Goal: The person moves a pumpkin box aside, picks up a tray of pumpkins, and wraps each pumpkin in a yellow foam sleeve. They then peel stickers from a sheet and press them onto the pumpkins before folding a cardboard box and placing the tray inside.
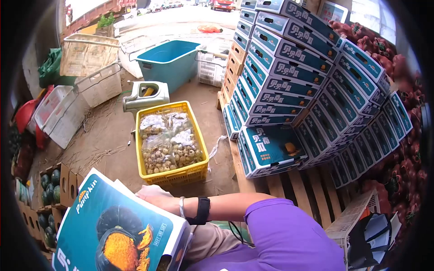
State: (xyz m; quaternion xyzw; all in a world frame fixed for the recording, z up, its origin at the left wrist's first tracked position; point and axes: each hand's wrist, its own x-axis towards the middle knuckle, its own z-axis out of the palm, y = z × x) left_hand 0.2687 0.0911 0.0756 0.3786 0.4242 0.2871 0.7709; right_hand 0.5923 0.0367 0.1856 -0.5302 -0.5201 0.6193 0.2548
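Note:
A teal-and-white pumpkin carton [149, 198] stands tilted close in front of me at the lower left, with pumpkin pictures on its face. My right hand [156, 195] is at the carton's far upper edge, its fingers curled against it and partly hidden. A bracelet and a black band circle that wrist, below a purple sleeve. My left hand is out of sight. Just beyond my right hand sits a yellow crate [174, 177] holding clear bags of small round brownish produce [174, 156].
Stacked teal cartons [289, 67] rise from a wooden pallet [282, 187] at right, beside red net sacks [409, 167]. A green-grey plastic stool [147, 97], blue tub [169, 67] and white crates [97, 83] stand ahead. Boxes of dark green pumpkins [52, 185] are at left.

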